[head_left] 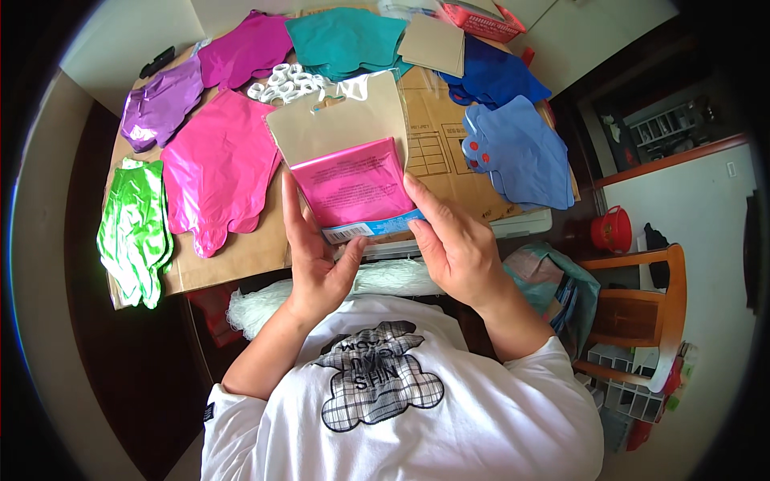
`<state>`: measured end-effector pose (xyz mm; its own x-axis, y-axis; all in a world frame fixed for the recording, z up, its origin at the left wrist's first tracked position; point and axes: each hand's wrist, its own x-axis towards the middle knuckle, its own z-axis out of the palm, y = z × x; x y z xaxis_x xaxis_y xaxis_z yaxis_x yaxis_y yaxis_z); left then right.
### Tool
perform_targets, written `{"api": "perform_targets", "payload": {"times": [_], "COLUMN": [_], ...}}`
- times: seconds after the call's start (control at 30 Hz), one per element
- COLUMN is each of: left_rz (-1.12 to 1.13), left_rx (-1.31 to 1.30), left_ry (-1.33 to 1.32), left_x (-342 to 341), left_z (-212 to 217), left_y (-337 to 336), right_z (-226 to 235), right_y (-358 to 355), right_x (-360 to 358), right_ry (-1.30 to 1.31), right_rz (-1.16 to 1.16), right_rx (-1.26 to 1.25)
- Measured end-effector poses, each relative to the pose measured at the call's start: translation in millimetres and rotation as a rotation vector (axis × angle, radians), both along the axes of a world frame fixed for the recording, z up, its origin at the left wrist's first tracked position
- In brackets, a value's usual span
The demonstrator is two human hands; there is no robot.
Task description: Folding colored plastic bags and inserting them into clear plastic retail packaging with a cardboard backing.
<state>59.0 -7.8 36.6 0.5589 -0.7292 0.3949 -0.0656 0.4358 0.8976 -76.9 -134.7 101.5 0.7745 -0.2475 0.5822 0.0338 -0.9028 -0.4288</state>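
In front of my chest I hold a flat package [357, 192] with a hang hole in its tan card backing. A folded pink sheet with small print shows on it, above a blue strip with a barcode. My left hand [317, 268] grips the lower left side, thumb near the barcode. On the opposite edge, my right hand [459, 248] has its thumb at the lower corner and fingers along the side. Left of the package lies a stack of pink, glossy flat foil shapes [216, 164]. White rings or small rolls [287, 82] are heaped just behind it.
Cardboard [433, 152] covers the table. Around it lie green [135, 228], purple [160, 104], magenta [245, 48], teal [345, 38], dark blue [501, 74] and light blue [521, 152] flat shapes. Tan cards [433, 44] sit near a red basket [485, 22]. A wooden chair [634, 313] stands right.
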Motion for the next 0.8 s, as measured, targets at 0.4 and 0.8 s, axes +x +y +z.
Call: {"api": "perform_targets", "payload": {"times": [0.4, 0.8], "left_rz": [-0.045, -0.055], "left_rx": [-0.022, 0.006], "left_ry": [-0.01, -0.122], "left_x": [-5, -4], "left_z": [4, 1], "left_y": [7, 9], "right_z": [4, 4], "right_y": [-7, -20], "right_x": [5, 10], "right_ry": [-0.097, 0.023], "right_rz": [-0.137, -0.121], "right_rx": [0.681, 0.84]}}
